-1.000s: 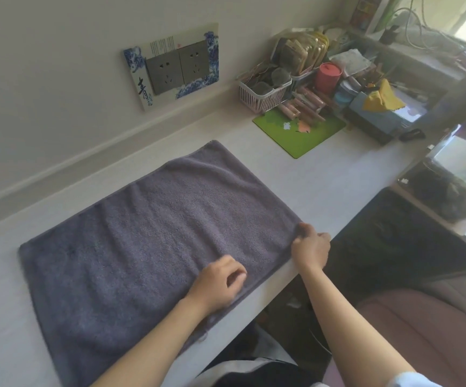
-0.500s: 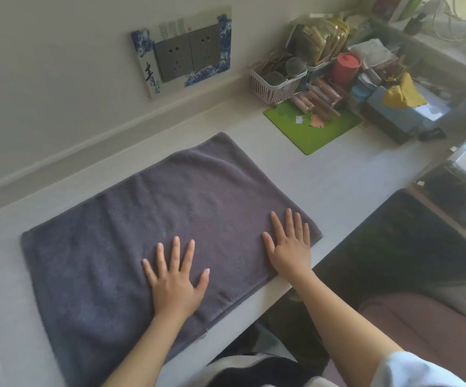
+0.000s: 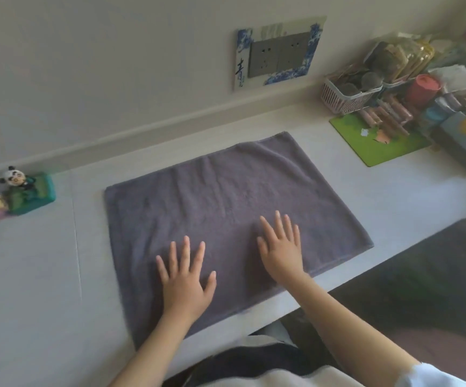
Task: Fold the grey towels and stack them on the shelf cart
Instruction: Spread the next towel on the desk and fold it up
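The grey towel (image 3: 226, 213) lies flat on the white table (image 3: 39, 289), its near edge seemingly at the table's front edge. Left hand (image 3: 185, 283) and right hand (image 3: 282, 247) rest palm-down on it, fingers spread.

character 青 on socket surround (image 3: 277, 53)

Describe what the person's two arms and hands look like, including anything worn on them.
Both hands are bare: the left hand and right hand show no gloves, rings, watch or bracelet. Both forearms are uncovered. Only on the right arm does clothing show, the edge of a white short sleeve at the bottom right corner. The left arm leaves the picture before any sleeve appears.
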The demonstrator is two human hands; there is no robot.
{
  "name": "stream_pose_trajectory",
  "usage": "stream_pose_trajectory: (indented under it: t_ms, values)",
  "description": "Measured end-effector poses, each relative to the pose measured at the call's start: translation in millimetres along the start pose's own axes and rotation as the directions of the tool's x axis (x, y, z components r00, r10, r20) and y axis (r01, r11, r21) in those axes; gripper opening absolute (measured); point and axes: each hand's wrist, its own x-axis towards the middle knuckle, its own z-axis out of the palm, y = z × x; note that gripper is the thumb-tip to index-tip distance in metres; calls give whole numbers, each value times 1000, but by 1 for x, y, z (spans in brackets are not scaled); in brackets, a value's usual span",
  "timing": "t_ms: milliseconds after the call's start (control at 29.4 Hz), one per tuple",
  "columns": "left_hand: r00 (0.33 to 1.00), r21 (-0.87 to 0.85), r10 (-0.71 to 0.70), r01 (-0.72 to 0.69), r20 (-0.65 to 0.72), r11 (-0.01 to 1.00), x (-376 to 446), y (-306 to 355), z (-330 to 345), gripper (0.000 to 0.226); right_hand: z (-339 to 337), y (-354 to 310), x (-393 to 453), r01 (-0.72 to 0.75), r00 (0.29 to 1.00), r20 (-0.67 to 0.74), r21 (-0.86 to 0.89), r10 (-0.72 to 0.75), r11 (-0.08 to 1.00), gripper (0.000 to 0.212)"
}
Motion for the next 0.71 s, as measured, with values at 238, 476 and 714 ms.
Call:
stream_pose_trajectory:
  t_ms: [238, 476, 714]
  values:
    - [996, 47, -88, 88, -10, 995, -25, -53, 5, 69, 39, -29, -20, 126, 992, 10, -149, -126, 981, 61]
    - [993, -60, -115, 114, -12, 992, -25, -50, 3, 67, 17, -1, -2, -151, 989, -19, -128, 150, 980, 59]
    - [994, -144, -67, 54, -84, 988, 71, -5, -22, 58, 24, -68, 60, 334, 942, 84, -126, -325, 934, 52]
